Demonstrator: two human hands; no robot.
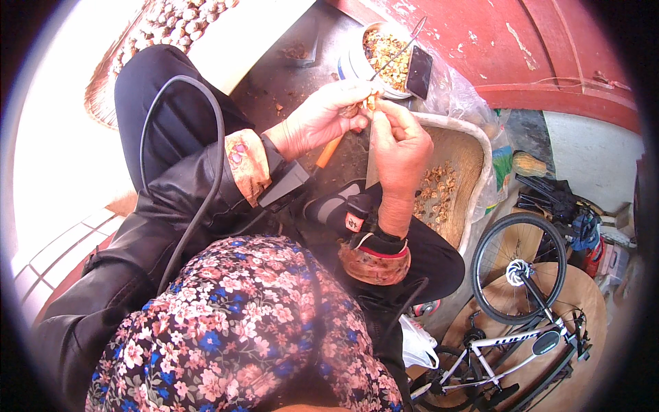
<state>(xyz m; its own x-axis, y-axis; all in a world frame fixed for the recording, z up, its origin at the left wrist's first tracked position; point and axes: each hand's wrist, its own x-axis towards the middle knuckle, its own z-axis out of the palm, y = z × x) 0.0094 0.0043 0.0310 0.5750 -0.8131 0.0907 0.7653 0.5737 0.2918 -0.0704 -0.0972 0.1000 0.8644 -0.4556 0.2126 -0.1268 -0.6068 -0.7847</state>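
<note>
Between the bare left hand (321, 117) and the bare right hand (403, 143), both pinching with fingertips, there is one small, yellow-brown nut piece (371, 103).

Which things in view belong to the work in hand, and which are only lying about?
Likely in the work:
small yellowish piece between left hand and right hand
round white bowl of broken brown bits
tan, pale-rimmed tray with scattered brown pieces

Seemingly lying about:
black rectangular phone
white-framed bicycle
white plastic bag
</note>
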